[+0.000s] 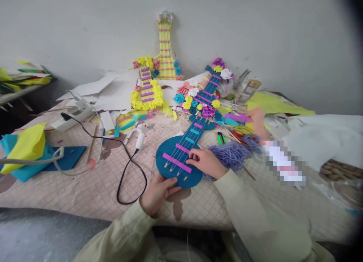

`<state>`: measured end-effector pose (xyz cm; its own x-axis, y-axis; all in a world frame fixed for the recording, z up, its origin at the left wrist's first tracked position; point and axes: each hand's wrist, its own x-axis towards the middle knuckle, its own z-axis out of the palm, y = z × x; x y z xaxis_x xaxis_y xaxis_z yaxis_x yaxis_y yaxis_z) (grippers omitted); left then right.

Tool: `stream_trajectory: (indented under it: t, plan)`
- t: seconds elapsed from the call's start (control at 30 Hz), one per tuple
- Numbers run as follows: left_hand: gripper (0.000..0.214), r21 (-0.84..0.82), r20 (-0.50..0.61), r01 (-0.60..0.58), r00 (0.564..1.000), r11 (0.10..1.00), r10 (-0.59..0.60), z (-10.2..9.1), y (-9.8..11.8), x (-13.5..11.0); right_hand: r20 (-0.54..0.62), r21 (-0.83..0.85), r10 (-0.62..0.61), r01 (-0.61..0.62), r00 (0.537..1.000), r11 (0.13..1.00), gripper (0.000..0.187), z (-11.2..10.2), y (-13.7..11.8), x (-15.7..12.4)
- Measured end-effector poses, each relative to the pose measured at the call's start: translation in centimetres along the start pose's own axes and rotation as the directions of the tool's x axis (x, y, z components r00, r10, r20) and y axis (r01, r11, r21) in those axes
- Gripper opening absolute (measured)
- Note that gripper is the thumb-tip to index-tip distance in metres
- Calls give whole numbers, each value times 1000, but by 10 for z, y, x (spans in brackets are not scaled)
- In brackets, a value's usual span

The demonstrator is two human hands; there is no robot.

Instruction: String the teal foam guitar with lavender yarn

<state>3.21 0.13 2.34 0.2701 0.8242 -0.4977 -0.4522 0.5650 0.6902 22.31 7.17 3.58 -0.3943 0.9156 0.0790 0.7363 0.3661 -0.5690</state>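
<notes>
A blue toy guitar (165, 147) of felt or card lies at the front of the table, its neck pointing away to the right. Thin strings run over its purple strips (173, 161) and turquoise strips, with small pale pegs near the bottom edge. My left hand (159, 191) grips the guitar's lower rim, thumb on top and fingers beneath. Over the right side of the body, my right hand (208, 161) is closed in a pinch near the strings. What lies between its fingertips is too fine to make out. Beside that hand is a bundle of purple yarn (231, 156).
A white glue gun (140, 137) with a looping black cord (146, 178) sits to the left, near a power strip (72, 116). Decorated toy guitars (147, 86) stand at the back. A green-and-black cutter (220, 138) and paper scraps lie beyond the yarn. Yellow and blue sheets (28, 148) lie left.
</notes>
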Motion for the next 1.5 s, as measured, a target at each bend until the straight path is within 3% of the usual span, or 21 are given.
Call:
stream_trajectory:
  t: [0.17, 0.27, 0.33, 0.43, 0.53, 0.6, 0.67, 0.77, 0.9, 1.07, 1.2, 1.37, 1.5]
  plan:
    - [37, 18, 34, 90, 995, 996, -91, -20, 5, -16, -15, -9, 1, -2, 1000, 1000, 22, 9, 5, 1]
    - [42, 268, 1, 108, 994, 957, -112, -30, 11, -32, -32, -29, -15, 14, 999, 999, 24, 10, 4, 0]
    - [38, 495, 20, 7, 1000, 869, -19, -30, 17, -41, -28, -36, -22, 21, 999, 999, 25, 10, 4, 0]
    - [28, 763, 173, -286, 954, 579, 243, -17, 32, -45, -27, -38, -31, 30, 999, 999, 27, 11, 5, 1]
    - [19, 866, 409, -481, 839, 137, 358, 7, 54, -29, -26, -46, -42, 40, 999, 998, 29, 11, 7, 2]
    - [17, 860, 509, -499, 815, -111, 278, 24, 67, -7, -18, -47, -56, 55, 998, 997, 29, 11, 8, 2]
    - [16, 839, 518, -452, 835, -303, 187, 36, 74, 17, -10, -41, -70, 69, 998, 997, 29, 11, 8, 2]
    - [13, 797, 491, -404, 866, -448, 91, 47, 74, 47, -6, -28, -85, 85, 996, 996, 28, 10, 10, 2]
    - [14, 755, 528, -459, 849, -469, 20, 48, 68, 66, -10, 3, -91, 91, 996, 996, 20, 10, 12, 1]
    - [13, 717, 597, -544, 802, -436, -19, 44, 63, 71, -43, 48, -111, 113, 993, 992, 11, 10, 13, 0]
    - [14, 720, 602, -557, 798, -414, -28, 45, 61, 73, -23, 47, -128, 129, 991, 991, 10, 7, 13, 0]
    - [11, 736, 596, -552, 803, -393, -13, 48, 59, 71, 74, -74, -135, 140, 988, 987, 14, -11, 13, -12]
    - [12, 737, 608, -558, 794, -381, 14, 48, 57, 69, 109, -229, -31, 55, 994, 972, 21, -30, 13, -31]
